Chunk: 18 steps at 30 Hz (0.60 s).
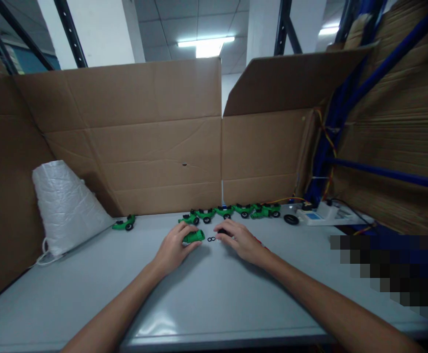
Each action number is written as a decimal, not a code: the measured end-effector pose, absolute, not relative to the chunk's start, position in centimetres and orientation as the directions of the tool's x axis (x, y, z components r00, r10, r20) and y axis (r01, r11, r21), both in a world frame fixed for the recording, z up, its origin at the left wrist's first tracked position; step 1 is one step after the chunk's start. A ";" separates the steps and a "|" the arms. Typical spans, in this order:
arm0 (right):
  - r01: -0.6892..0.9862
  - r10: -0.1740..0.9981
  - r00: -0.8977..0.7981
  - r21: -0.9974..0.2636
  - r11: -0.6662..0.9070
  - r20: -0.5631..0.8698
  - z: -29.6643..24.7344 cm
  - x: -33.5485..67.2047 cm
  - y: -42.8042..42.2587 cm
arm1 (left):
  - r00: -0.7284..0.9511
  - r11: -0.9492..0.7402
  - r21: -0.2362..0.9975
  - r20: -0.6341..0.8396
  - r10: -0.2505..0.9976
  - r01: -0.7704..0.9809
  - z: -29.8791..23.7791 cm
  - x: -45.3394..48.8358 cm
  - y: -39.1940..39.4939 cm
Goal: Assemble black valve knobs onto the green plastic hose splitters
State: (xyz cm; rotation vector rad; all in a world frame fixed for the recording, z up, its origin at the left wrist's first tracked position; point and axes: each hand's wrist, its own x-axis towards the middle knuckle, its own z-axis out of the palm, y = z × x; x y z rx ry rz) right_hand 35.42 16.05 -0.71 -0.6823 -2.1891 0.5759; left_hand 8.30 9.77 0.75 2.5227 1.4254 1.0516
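Note:
In the head view, my left hand (173, 247) is closed around a green plastic tube-shaped part (194, 236), its open end facing right. My right hand (242, 241) is closed, with fingers pinched on a small black piece (222, 231) whose kind I cannot make out. Between the two hands, small black rings (211, 239) lie on the table. Something red (261, 242) shows partly from behind my right wrist. Just beyond my hands stands a row of several green plastic pieces with black wheels (224, 212).
Another green wheeled piece (125, 223) sits at left beside a white sack (66, 211). To the right lie a black ring-shaped coil (291, 219) and a white power strip (331, 214) with cables. Cardboard walls (155, 147) enclose the grey table (206, 304); blue rack bars stand at right.

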 end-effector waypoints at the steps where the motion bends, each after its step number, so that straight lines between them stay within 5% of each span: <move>1: 0.287 0.637 -0.550 -0.594 0.751 0.540 -0.7 35.3 16.0 | 0.353 -0.581 0.376 0.521 0.777 0.722 0.9 8.4 9.6; 13: 0.083 0.645 -0.469 -0.697 0.712 0.603 0.1 34.0 13.9 | 0.295 -0.467 0.723 0.363 0.884 0.509 0.3 10.1 9.3; 18: 0.056 0.652 -0.509 -0.735 0.676 0.561 -0.2 33.9 14.2 | 0.296 -0.464 0.731 0.359 0.885 0.500 0.3 10.2 9.4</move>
